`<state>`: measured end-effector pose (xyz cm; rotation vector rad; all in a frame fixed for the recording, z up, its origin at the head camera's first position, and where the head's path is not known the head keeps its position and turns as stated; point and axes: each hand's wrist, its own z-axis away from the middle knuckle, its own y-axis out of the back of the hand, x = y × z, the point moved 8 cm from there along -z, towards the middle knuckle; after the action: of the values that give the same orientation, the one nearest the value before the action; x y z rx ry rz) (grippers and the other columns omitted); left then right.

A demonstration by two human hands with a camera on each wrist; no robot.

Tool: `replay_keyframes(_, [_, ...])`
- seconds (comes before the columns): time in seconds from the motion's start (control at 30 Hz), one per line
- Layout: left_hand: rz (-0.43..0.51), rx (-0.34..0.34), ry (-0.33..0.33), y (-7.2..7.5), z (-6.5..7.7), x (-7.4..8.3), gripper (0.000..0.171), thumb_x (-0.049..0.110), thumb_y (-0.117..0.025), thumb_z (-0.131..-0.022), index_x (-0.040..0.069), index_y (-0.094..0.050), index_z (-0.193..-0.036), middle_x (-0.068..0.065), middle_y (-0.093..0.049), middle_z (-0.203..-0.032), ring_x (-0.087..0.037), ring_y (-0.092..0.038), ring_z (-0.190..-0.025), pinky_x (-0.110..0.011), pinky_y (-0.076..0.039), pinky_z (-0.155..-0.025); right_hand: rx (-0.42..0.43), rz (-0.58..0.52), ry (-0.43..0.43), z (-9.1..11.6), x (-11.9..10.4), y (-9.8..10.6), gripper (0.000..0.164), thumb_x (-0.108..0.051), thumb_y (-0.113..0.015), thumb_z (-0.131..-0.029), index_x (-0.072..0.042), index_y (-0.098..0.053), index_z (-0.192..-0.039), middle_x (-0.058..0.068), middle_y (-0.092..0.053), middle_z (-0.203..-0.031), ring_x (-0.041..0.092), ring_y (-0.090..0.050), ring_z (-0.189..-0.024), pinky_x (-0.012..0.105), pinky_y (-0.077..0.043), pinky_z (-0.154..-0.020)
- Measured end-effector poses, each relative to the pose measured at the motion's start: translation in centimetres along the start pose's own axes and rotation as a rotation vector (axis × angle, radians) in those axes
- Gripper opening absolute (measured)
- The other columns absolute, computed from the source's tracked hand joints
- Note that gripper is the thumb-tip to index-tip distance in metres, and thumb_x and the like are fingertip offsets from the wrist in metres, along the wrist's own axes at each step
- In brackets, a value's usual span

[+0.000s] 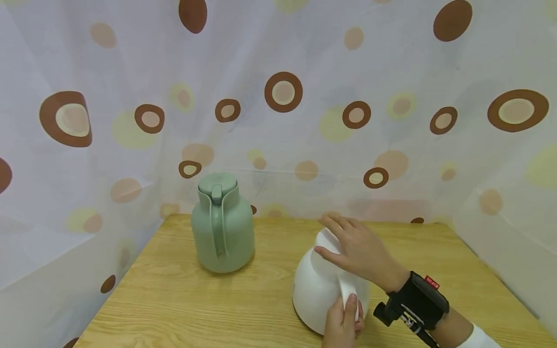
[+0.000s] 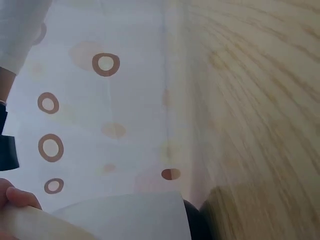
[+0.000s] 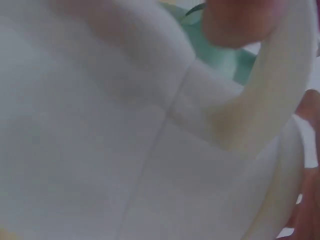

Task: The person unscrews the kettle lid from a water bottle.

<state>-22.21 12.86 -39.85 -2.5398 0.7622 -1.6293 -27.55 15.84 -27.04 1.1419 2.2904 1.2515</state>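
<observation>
A white thermos jug (image 1: 311, 292) stands on the wooden table, its handle toward me and its top tilted slightly. My left hand (image 1: 342, 321) grips the handle, with the thumb along its near side; part of that grip also appears as fingers (image 2: 22, 198) in the left wrist view. Over the jug's top lies my right hand (image 1: 358, 249), fingers straight and thumb spread on the near side, hiding the lid. In the right wrist view, the white jug (image 3: 100, 150) fills most of the picture, a blurred thumb or finger (image 3: 242, 20) above it.
Back left on the table (image 1: 148, 295) stands a green thermos jug (image 1: 224, 237), upright, its handle facing me. Behind and along both sides hangs a white curtain (image 1: 243, 43) with brown and yellow circles. A black strap with a camera (image 1: 417, 302) sits on my right wrist.
</observation>
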Motion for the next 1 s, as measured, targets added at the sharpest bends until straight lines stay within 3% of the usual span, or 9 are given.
replay_keyframes(0.13, [-0.068,0.035,0.023,0.1,0.1,0.5,0.03,0.006,-0.031,-0.101,-0.005,-0.045,-0.077,-0.012,-0.036,-0.046,0.001,-0.033,-0.039,-0.014,-0.029,-0.036,-0.042,0.108,-0.133,0.1,-0.2,0.4,0.057,-0.051,-0.059,-0.084,-0.005,-0.059,-0.118,0.017,-0.059,-0.111,0.036,-0.059,-0.091,0.047,-0.048,-0.075])
replay_keyframes(0.23, [-0.127,0.071,0.039,0.3,0.2,1.0,0.029,0.012,-0.03,-0.102,0.002,-0.048,-0.082,-0.006,-0.045,-0.048,-0.001,-0.039,-0.041,-0.02,-0.038,-0.037,-0.076,0.131,-0.146,0.1,-0.3,0.2,0.054,-0.048,-0.06,-0.084,-0.005,-0.06,-0.117,0.017,-0.059,-0.11,0.035,-0.059,-0.091,0.046,-0.048,-0.075])
replay_keyframes(0.3, [-0.176,0.085,0.006,0.4,0.2,1.4,0.026,0.012,-0.031,-0.102,0.004,-0.048,-0.084,-0.004,-0.05,-0.053,-0.001,-0.042,-0.044,-0.022,-0.042,-0.041,-0.077,0.126,-0.141,0.1,-0.3,0.1,0.054,-0.048,-0.06,-0.085,-0.005,-0.059,-0.118,0.017,-0.058,-0.111,0.035,-0.059,-0.092,0.047,-0.048,-0.076])
replay_keyframes(0.43, [-0.277,0.125,-0.133,0.3,0.5,2.4,0.02,0.004,-0.034,-0.1,0.004,-0.047,-0.084,-0.005,-0.05,-0.059,0.001,-0.042,-0.051,-0.019,-0.042,-0.045,-0.056,0.096,-0.091,0.1,-0.2,0.1,0.057,-0.053,-0.052,-0.088,-0.005,-0.059,-0.118,0.018,-0.058,-0.111,0.037,-0.058,-0.091,0.048,-0.048,-0.075])
replay_keyframes(0.5, [-0.312,0.147,-0.172,0.4,0.5,2.7,0.019,0.001,-0.036,-0.099,0.004,-0.047,-0.084,-0.003,-0.048,-0.061,0.0,-0.041,-0.051,-0.018,-0.04,-0.045,-0.054,0.057,-0.047,0.2,0.1,-0.1,0.059,-0.055,-0.048,-0.089,-0.006,-0.059,-0.119,0.017,-0.057,-0.113,0.037,-0.058,-0.092,0.048,-0.048,-0.075])
replay_keyframes(0.63, [-0.337,0.18,-0.184,0.5,0.6,2.8,0.017,0.001,-0.038,-0.098,0.003,-0.048,-0.084,0.002,-0.046,-0.064,-0.004,-0.043,-0.051,-0.019,-0.041,-0.044,-0.089,-0.06,0.069,0.3,0.8,-0.3,0.057,-0.054,-0.05,-0.089,-0.008,-0.058,-0.122,0.013,-0.055,-0.12,0.035,-0.055,-0.102,0.047,-0.048,-0.078])
replay_keyframes(0.73, [-0.351,0.178,-0.154,0.5,0.6,2.6,0.017,0.003,-0.038,-0.098,0.004,-0.048,-0.085,0.005,-0.045,-0.066,-0.004,-0.043,-0.052,-0.019,-0.041,-0.045,-0.127,-0.083,0.093,0.4,1.1,-0.4,0.054,-0.05,-0.052,-0.089,-0.01,-0.056,-0.125,0.011,-0.053,-0.124,0.032,-0.051,-0.109,0.048,-0.044,-0.084])
replay_keyframes(0.83, [-0.424,0.194,-0.157,0.5,0.8,2.6,0.016,0.006,-0.041,-0.098,0.007,-0.049,-0.085,0.009,-0.044,-0.07,-0.001,-0.041,-0.057,-0.018,-0.04,-0.049,-0.106,0.0,0.05,0.5,0.7,0.1,0.057,-0.053,-0.054,-0.087,-0.01,-0.057,-0.124,0.013,-0.053,-0.124,0.032,-0.052,-0.107,0.049,-0.041,-0.087])
replay_keyframes(1.0, [-0.539,0.256,-0.243,0.7,1.2,3.2,0.008,0.006,-0.049,-0.095,0.008,-0.047,-0.087,0.01,-0.044,-0.072,0.001,-0.04,-0.062,-0.018,-0.036,-0.051,-0.036,0.16,-0.041,1.2,-0.6,1.1,0.058,-0.054,-0.061,-0.081,-0.01,-0.061,-0.119,0.016,-0.059,-0.114,0.034,-0.058,-0.093,0.048,-0.046,-0.078])
